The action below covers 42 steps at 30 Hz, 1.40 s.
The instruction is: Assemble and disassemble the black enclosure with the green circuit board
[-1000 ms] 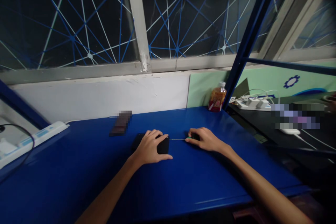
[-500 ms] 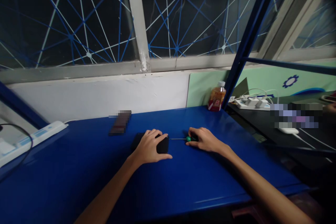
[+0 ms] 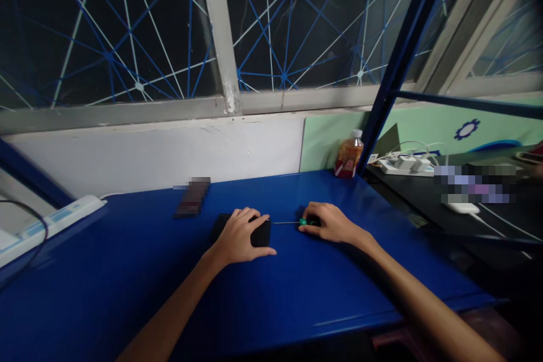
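Note:
A flat black device (image 3: 259, 233) lies on the blue table (image 3: 127, 277). My left hand (image 3: 238, 237) rests on top of it, fingers curled over its far edge, pressing it down. My right hand (image 3: 331, 223) is closed round a small screwdriver (image 3: 302, 222) with a green and black handle. Its thin metal shaft points left and its tip meets the right end of the black device.
A dark blurred object (image 3: 192, 198) lies behind the device. A white power strip (image 3: 51, 223) sits at the left edge, a drink bottle (image 3: 348, 155) at the back right beside a blue post (image 3: 394, 62). To the right, a black table holds a second power strip (image 3: 403, 165) and cables.
Both hands stay in place on the device and the screwdriver. More of the green handle shows now than a second ago. The view has shifted slightly.

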Available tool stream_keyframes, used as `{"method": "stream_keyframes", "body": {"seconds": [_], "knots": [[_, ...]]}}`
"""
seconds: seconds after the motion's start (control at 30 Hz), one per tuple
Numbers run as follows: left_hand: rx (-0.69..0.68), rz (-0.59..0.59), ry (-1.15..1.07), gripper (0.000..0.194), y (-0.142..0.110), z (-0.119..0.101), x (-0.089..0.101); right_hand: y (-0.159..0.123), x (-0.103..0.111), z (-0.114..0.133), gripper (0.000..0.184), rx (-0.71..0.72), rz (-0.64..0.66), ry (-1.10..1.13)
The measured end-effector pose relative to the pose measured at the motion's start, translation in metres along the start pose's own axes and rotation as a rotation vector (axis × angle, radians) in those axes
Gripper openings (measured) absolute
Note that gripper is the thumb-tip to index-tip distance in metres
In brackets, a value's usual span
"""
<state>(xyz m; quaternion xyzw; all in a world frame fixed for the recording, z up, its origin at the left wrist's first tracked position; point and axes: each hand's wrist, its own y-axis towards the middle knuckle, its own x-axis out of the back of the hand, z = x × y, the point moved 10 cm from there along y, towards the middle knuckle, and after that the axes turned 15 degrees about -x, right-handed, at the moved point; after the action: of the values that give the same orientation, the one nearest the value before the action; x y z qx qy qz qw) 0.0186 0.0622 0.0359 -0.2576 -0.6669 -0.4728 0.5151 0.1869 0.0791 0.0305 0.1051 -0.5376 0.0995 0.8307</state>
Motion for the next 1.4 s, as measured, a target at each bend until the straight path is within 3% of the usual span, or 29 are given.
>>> {"method": "stream_keyframes", "body": {"seconds": [0.33,0.53,0.8,1.03,1.1,1.23,1.4], "knots": [[0.002,0.014,-0.007,0.076,-0.001,0.001,-0.002,0.0,-0.007,-0.002,0.022,-0.061,0.042,-0.004],[0.006,0.023,-0.003,0.076,0.0,0.001,-0.002,-0.001,0.002,0.004,0.027,-0.032,-0.03,0.023],[0.012,0.018,-0.004,0.076,0.0,0.001,-0.002,0.003,-0.005,-0.002,0.03,-0.04,-0.005,-0.005],[0.021,0.033,-0.057,0.078,0.003,-0.005,0.0,0.003,-0.003,-0.002,0.013,-0.058,-0.018,-0.017],[0.021,-0.004,-0.086,0.073,0.006,-0.008,0.003,0.003,0.0,-0.003,0.011,-0.072,-0.02,-0.003],[0.112,-0.126,-0.079,0.043,0.01,-0.001,0.013,0.002,0.008,-0.003,0.009,-0.069,-0.029,0.058],[0.148,-0.133,-0.072,0.017,0.018,0.003,0.017,0.0,0.013,0.004,0.011,0.001,-0.036,0.144]]}}
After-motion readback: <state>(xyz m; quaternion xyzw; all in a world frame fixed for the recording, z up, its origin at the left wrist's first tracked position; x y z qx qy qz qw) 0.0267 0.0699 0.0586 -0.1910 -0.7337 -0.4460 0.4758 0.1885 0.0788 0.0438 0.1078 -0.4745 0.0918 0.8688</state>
